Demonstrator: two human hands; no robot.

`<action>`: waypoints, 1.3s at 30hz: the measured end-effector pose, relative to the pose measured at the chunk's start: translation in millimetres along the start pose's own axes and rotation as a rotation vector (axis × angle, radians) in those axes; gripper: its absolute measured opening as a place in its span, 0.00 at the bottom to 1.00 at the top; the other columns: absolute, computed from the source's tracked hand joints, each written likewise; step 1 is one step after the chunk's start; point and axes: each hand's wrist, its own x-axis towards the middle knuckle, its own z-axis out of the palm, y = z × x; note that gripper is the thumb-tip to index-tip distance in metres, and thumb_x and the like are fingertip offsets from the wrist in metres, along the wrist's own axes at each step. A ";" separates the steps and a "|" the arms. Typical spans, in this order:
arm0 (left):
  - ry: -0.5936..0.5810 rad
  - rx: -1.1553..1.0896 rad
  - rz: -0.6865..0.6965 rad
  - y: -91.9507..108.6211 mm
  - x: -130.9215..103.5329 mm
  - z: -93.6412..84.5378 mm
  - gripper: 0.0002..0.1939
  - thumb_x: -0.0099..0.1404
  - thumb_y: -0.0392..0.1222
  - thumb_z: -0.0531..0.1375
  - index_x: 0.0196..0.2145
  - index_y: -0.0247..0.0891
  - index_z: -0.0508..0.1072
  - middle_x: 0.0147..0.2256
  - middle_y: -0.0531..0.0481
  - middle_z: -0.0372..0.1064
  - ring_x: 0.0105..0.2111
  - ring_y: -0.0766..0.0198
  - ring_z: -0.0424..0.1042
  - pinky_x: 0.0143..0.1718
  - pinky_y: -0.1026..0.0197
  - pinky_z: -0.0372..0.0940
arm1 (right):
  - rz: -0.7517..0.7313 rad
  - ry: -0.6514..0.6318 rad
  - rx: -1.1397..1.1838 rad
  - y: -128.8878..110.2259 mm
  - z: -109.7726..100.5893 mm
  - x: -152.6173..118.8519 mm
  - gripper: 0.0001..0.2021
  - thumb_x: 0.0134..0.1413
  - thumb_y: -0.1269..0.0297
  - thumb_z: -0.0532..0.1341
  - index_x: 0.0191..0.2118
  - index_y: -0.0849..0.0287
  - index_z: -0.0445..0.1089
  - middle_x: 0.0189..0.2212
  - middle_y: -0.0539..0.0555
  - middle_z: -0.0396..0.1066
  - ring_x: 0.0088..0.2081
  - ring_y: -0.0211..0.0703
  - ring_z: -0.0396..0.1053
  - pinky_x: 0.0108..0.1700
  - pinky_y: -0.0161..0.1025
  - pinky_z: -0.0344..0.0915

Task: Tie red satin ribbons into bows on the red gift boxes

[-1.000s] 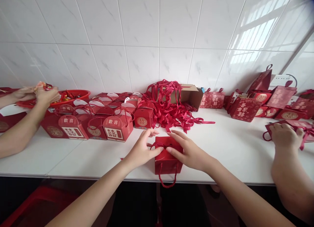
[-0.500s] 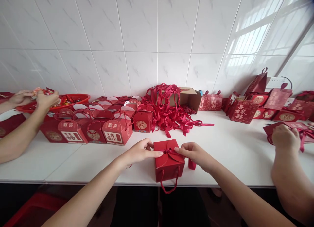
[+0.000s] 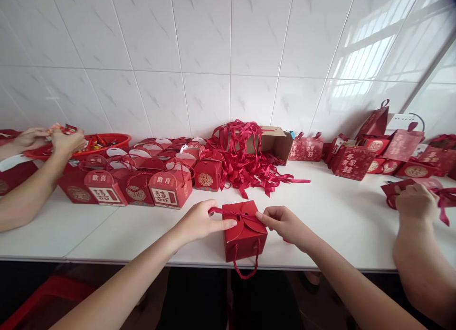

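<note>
A small red gift box (image 3: 239, 242) stands near the table's front edge, its curved top flaps folded together and a twisted cord handle (image 3: 245, 276) hanging off the front side. A red ribbon (image 3: 227, 212) crosses the top through the middle of the flaps. My left hand (image 3: 201, 223) is at the box's left side, its fingers closed on one stretch of the ribbon and its thumb resting over the top. At the right side, my right hand (image 3: 284, 224) pinches the ribbon close to the box's right edge. Part of the ribbon is hidden behind my right hand.
Rows of red gift boxes (image 3: 171, 190) stand at the left. Loose ribbons (image 3: 245, 173) spill from a cardboard box (image 3: 285, 147). More boxes (image 3: 352, 161) are stacked right. Co-workers' hands (image 3: 66, 142) hold wrapped items by a red basin (image 3: 123, 139); another hand (image 3: 416, 199) holds a box.
The ribbon on the left is now drawn up into my left hand and stretched across the box top. My right hand has shifted slightly right. The box stays in nearly the same place.
</note>
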 end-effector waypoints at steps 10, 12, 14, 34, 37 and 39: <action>0.156 0.408 0.168 -5.9 -5.8 -12.8 0.25 0.45 0.63 0.63 0.20 0.41 0.58 0.25 0.51 0.62 0.31 0.53 0.66 0.27 0.61 0.56 | -0.096 0.093 -0.065 -3.7 -5.2 -14.7 0.24 0.49 0.42 0.58 0.19 0.57 0.54 0.18 0.44 0.48 0.21 0.32 0.44 0.22 0.33 0.43; 0.101 0.382 0.173 -8.5 -2.6 -13.8 0.24 0.46 0.64 0.62 0.22 0.41 0.59 0.29 0.50 0.63 0.34 0.52 0.66 0.31 0.59 0.59 | -0.048 0.082 -0.044 -3.5 -5.8 -15.8 0.24 0.49 0.42 0.58 0.20 0.57 0.54 0.18 0.44 0.47 0.20 0.32 0.42 0.21 0.33 0.41; 0.034 0.334 0.173 -9.7 -0.3 -14.0 0.23 0.49 0.63 0.61 0.27 0.41 0.62 0.35 0.48 0.64 0.39 0.51 0.66 0.36 0.56 0.61 | 0.007 0.046 -0.011 -2.0 -8.3 -16.7 0.25 0.50 0.41 0.57 0.21 0.57 0.54 0.18 0.43 0.46 0.20 0.31 0.41 0.20 0.33 0.40; 0.551 0.500 0.550 44.1 3.5 28.0 0.05 0.55 0.39 0.60 0.32 0.40 0.68 0.39 0.48 0.70 0.44 0.53 0.65 0.43 0.50 0.51 | -0.144 0.062 0.204 -27.7 -16.0 -29.4 0.14 0.49 0.52 0.64 0.37 0.58 0.72 0.22 0.48 0.66 0.28 0.39 0.65 0.37 0.39 0.60; 0.581 0.517 0.528 42.9 3.6 28.2 0.07 0.56 0.43 0.59 0.33 0.40 0.67 0.38 0.48 0.71 0.44 0.53 0.65 0.43 0.50 0.51 | -0.193 0.092 0.020 -26.6 -3.3 -21.0 0.18 0.52 0.54 0.62 0.46 0.58 0.71 0.19 0.46 0.64 0.26 0.39 0.64 0.38 0.39 0.60; 0.565 0.504 0.504 43.8 1.4 27.6 0.06 0.57 0.42 0.59 0.33 0.40 0.67 0.37 0.48 0.70 0.43 0.53 0.65 0.44 0.50 0.50 | -0.256 0.077 -0.010 -26.1 8.4 -13.0 0.14 0.54 0.55 0.60 0.41 0.59 0.73 0.20 0.46 0.64 0.26 0.38 0.62 0.37 0.38 0.60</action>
